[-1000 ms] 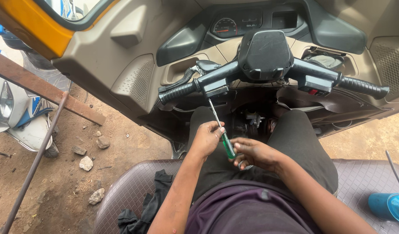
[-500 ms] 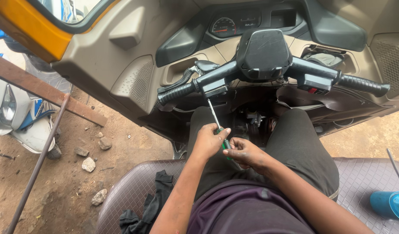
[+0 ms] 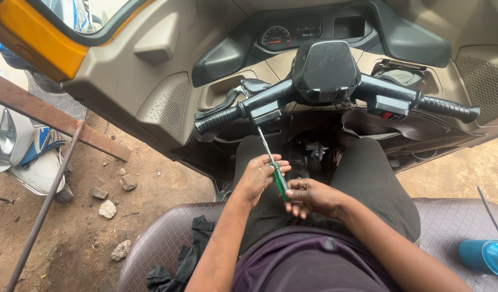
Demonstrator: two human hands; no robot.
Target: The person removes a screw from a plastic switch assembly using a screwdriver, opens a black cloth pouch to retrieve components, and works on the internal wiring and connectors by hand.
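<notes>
I sit on a brown quilted seat (image 3: 162,238) inside a three-wheeler, facing its black handlebar (image 3: 324,81). A screwdriver (image 3: 276,168) with a green handle and a thin metal shaft points up toward the underside of the left switch housing (image 3: 262,111). My left hand (image 3: 258,176) grips the upper part of the green handle. My right hand (image 3: 312,197) pinches the handle's lower end with its fingertips. Both hands rest over my lap, just below the left grip (image 3: 219,120).
A beige dashboard (image 3: 151,92) with gauges (image 3: 292,33) spreads behind the handlebar. A black cloth (image 3: 189,259) lies on the seat at left, a blue cup-like object (image 3: 484,257) at right. Outside left: dirt ground with stones (image 3: 107,208), a rusty bar (image 3: 49,108), a parked white scooter (image 3: 16,151).
The screwdriver stays against the switch housing; my hands shifted slightly on the handle, the right fingers regripping its lower end. The view has shifted a little.
</notes>
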